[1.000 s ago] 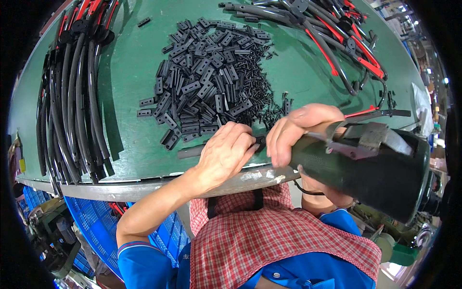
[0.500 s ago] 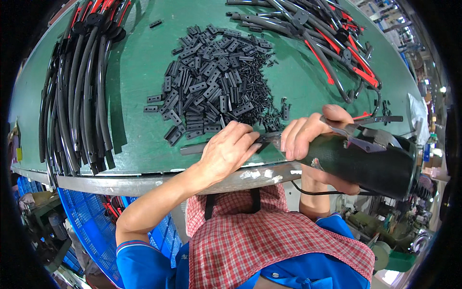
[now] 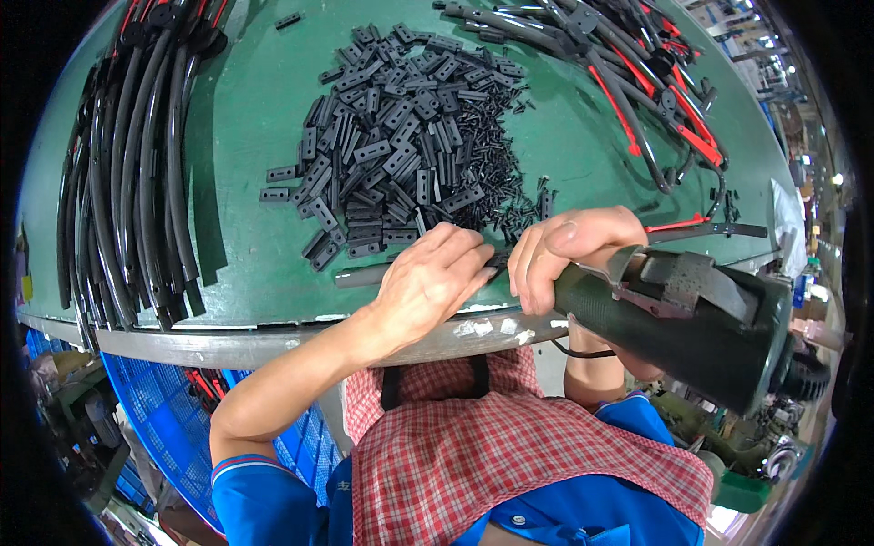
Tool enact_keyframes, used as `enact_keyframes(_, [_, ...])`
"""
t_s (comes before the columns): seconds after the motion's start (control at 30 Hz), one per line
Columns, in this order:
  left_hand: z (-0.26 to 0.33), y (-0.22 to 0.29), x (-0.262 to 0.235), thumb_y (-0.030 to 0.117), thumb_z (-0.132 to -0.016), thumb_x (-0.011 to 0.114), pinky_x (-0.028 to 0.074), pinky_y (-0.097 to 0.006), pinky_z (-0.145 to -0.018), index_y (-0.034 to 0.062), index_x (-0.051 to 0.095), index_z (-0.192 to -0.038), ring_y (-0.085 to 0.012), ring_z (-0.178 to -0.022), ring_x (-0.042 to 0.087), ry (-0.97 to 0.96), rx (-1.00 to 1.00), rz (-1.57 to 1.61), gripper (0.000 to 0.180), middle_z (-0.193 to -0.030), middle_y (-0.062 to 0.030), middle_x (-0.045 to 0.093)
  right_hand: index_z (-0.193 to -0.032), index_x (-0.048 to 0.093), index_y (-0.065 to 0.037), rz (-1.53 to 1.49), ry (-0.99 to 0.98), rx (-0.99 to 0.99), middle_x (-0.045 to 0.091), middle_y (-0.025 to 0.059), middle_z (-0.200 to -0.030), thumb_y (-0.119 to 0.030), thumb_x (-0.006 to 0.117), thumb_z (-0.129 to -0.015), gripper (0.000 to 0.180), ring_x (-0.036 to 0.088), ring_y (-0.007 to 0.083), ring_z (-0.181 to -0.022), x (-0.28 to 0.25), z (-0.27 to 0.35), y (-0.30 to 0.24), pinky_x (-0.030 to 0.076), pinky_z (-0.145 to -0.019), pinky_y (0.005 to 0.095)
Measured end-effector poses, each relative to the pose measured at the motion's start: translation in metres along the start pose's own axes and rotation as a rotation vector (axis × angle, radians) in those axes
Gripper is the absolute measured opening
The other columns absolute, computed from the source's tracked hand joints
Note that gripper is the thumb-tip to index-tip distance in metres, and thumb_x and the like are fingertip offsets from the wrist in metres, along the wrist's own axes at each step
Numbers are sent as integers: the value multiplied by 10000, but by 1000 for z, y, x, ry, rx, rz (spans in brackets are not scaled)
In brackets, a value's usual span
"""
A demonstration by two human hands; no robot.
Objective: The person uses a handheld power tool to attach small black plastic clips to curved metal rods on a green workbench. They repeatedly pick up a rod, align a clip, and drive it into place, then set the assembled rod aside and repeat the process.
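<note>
Near the front table edge, my left hand (image 3: 432,273) is closed over a dark tube (image 3: 360,276), whose left end sticks out past my wrist. My right hand (image 3: 560,255) grips a dark electric screwdriver (image 3: 660,314) with a metal lever on its side. The tool lies tilted, its front toward my left fingertips, its rear out over the table edge. Its tip and the spot where it meets the tube are hidden by my fingers. Just beyond my hands lies a heap of black slotted plates (image 3: 373,150), with small dark screws (image 3: 496,168) along its right side.
Long curved black tubes (image 3: 137,182) lie bundled at the left of the green table (image 3: 255,118). More black tubes with red levers (image 3: 628,82) lie far right. Blue mesh crates (image 3: 173,428) stand below the table edge at left. A cord (image 3: 583,353) hangs by the screwdriver.
The screwdriver's rear end has tipped lower, and my right hand has shifted slightly left toward my left hand. My left hand keeps its hold on the tube. The whole view has shifted slightly.
</note>
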State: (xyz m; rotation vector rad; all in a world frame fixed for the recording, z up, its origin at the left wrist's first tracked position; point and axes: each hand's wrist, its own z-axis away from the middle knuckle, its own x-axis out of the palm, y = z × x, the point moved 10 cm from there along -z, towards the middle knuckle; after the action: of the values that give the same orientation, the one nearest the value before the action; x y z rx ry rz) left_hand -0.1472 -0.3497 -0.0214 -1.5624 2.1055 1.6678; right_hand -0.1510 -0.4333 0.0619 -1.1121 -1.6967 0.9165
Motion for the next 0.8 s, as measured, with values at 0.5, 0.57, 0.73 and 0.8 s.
enact_keyframes(0.5, [-6,-1,-10,68,-722,734,503,-363,-724,6,616,-1018,-281,-841,588,91,-55,27,324,-961,-128,595,-1380,307,-15,-6,499,-315,498,40,-698,-854,502,-652,1129,513,175,-558,-68,17,5,433,-537,339])
enact_keyframes(0.57, [-2,-10,-12,59,-732,733,501,-348,-729,9,609,-1041,-277,-859,594,118,-139,75,337,-981,-133,599,-1400,316,-30,-120,428,-391,488,39,-702,-805,512,-711,1055,513,174,-559,-59,19,-14,426,-538,334])
enact_keyframes(0.73, [-9,-10,-19,74,-744,724,489,-334,-744,7,631,-1032,-258,-841,585,129,-188,139,310,-989,-125,612,-1431,251,-19,-214,447,-452,493,83,-683,-845,489,-670,1148,546,228,-571,-52,23,-35,479,-542,377])
enact_keyframes(0.8, [-7,-10,-16,79,-756,706,483,-344,-746,8,657,-1000,-251,-837,585,109,-148,150,259,-945,-110,626,-1434,251,-22,-250,463,-424,476,80,-675,-839,478,-688,1129,539,227,-565,-49,23,-31,479,-542,380])
